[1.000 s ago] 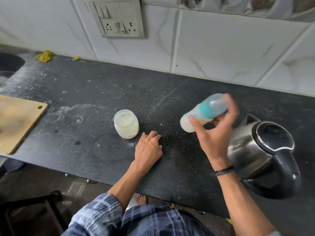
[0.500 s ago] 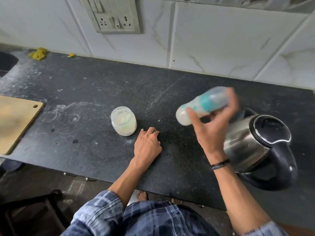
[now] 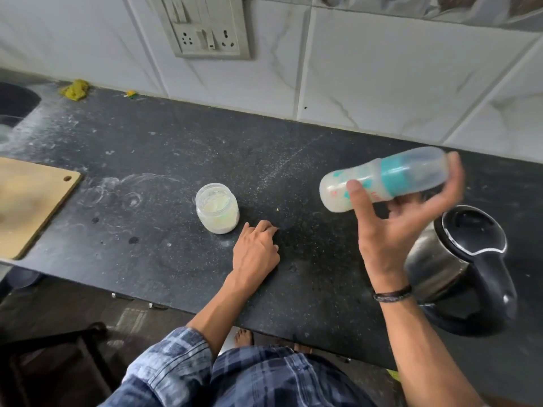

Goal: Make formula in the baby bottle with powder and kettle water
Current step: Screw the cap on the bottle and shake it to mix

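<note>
My right hand [image 3: 390, 227] holds the baby bottle [image 3: 382, 179] in the air, lying almost sideways with its clear cap and teal ring toward the right and milky liquid in the base. Thumb and fingers wrap its middle. The steel kettle [image 3: 458, 259] with a black lid and handle stands just right of that hand on the black counter [image 3: 164, 148]. A small open jar of pale powder [image 3: 217, 208] stands at the counter's middle. My left hand [image 3: 255, 251] rests knuckles-down on the counter right beside the jar, fingers curled, holding nothing.
A wooden cutting board [image 3: 29, 201] lies at the left edge. A dark sink [image 3: 14, 101] is at the far left, with a yellow scrap [image 3: 75, 89] by the wall. A switch-and-socket plate [image 3: 205, 24] hangs on the tiled wall. White powder smears mark the counter.
The bottle in my right hand shifts up and down slightly and stays tilted sideways, blurred in the earlier frames. My left hand stays by the jar. The camera view has drifted a little.
</note>
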The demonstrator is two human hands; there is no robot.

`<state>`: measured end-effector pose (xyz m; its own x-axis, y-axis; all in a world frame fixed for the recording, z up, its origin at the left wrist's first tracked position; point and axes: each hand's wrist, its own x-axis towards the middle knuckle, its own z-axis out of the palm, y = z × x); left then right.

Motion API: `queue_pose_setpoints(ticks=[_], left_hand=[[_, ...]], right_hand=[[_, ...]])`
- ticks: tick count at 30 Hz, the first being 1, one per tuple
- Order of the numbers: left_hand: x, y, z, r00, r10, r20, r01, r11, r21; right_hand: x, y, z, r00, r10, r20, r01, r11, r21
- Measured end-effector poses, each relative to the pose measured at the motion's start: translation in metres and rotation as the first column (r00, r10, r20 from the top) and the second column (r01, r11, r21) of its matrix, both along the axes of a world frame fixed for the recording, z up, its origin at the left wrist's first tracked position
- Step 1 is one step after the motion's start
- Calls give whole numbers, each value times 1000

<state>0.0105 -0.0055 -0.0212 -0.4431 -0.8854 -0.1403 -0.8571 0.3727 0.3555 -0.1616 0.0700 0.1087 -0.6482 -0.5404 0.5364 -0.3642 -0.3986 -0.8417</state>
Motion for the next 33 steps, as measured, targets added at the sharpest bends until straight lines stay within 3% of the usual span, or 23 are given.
queue_pose_setpoints(ticks=[2, 5, 10, 14, 18, 22, 25, 27, 30, 33], left_hand=[[-3, 1, 0, 1000, 5, 0, -5, 1000, -8], [0, -2, 1, 1000, -4, 15, 4, 1000, -6], [-1, 0, -4, 1000, -7, -8, 7, 1000, -21], [0, -3, -4, 1000, -15, 12, 15, 999, -30], [0, -2, -5, 1000, -22, 10, 22, 999, -31], [-1, -3, -5, 1000, -19, 19, 20, 999, -34], [2, -3, -7, 1000, -17, 5, 17, 999, -42], [0, -1, -8, 1000, -17, 4, 17, 999, -40], [-2, -2, -8, 1000, -13, 4, 13, 999, -40], [2, -3, -10, 1000, -8, -2, 8, 998, -57]], right_hand=[[-3, -7, -5, 998, -30, -46, 32, 998, 51], [-4, -9, -14, 995, 64, -75, -45, 970, 237], [0, 0, -1, 1000, -24, 14, 25, 998, -53], [-3, -7, -12, 998, 10, 62, -16, 995, 100], [-1, 0, -7, 999, -37, 15, 38, 998, -54], [-4, -7, -21, 997, 5, -77, 9, 984, 179], [1, -1, -16, 998, -36, -50, 37, 999, 14], [-1, -1, -16, 993, -73, -93, 72, 997, -11], [-5, -9, -25, 991, 14, -134, 17, 974, 226], [-2, -4, -32, 991, 38, -130, -13, 982, 187]])
